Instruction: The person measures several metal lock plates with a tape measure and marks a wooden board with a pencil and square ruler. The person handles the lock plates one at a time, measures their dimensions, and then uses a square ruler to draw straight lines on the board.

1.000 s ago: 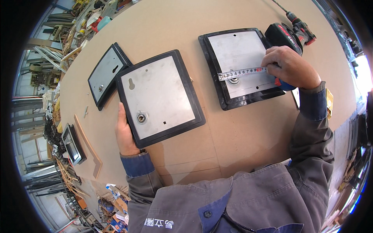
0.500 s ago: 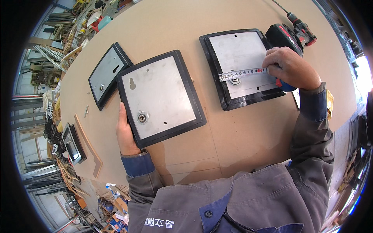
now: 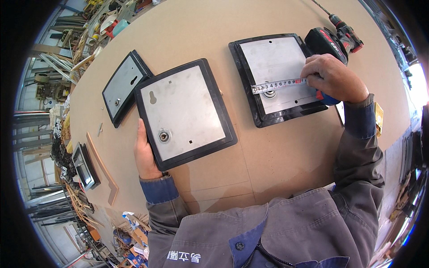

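Note:
My left hand (image 3: 146, 154) is closed on the lower left edge of a metal panel with a black frame (image 3: 187, 114), tilted up off the board. That panel has a keyhole slot, a round lock and small square holes. My right hand (image 3: 333, 78) grips a tape measure (image 3: 281, 85), its blade drawn out across a second black-framed panel (image 3: 277, 56) on the right. The blade's end lies at that panel's left inner edge, partly over its round lock. The tape's blue and red case is mostly hidden under my palm.
A third framed panel (image 3: 123, 87) lies behind the held one. A cordless drill (image 3: 344, 38) rests beyond my right hand, its bit pointing away. At the left are a brown angled strip (image 3: 103, 167) and a small framed piece (image 3: 85, 165). All lie on a large brown board (image 3: 192, 27).
Almost nothing differs. Both hands, the held panel and the tape stay nearly in place, with only a very slight shift.

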Motion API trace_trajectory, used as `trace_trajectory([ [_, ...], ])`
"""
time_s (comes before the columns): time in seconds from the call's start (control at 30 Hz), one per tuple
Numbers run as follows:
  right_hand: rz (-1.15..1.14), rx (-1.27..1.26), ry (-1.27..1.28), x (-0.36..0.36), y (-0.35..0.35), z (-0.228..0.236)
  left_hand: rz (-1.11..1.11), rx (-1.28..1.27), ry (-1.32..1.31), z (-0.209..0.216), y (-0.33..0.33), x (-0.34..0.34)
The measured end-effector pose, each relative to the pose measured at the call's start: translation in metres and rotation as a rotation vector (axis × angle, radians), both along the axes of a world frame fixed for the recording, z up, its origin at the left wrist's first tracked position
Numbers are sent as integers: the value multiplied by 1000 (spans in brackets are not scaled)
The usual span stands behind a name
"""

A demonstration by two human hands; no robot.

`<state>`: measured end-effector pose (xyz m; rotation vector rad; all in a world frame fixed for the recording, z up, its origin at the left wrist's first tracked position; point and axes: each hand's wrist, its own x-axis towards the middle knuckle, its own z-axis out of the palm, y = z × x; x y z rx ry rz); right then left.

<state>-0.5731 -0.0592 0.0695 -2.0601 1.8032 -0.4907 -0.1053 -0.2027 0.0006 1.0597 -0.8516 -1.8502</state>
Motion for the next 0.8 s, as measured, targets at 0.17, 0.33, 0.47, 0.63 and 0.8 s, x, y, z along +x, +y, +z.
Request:
trace_trajectory([
  [0.17, 12, -17, 8, -2, 1, -1, 10, -7, -10, 1, 1, -3],
  [0.33, 28, -61, 18, -2, 0, -3, -2, 0, 7, 4, 3, -2],
  [0.47, 89, -86, 26, -10, -1, -8, 72, 60, -45, 7, 5, -11],
  [0.63, -1, -2, 2, -3, -1, -1, 79, 13, -69, 11, 7, -16],
  [0.8, -84, 72, -37, -1, 0, -8, 33, 20, 10, 9, 7, -7],
])
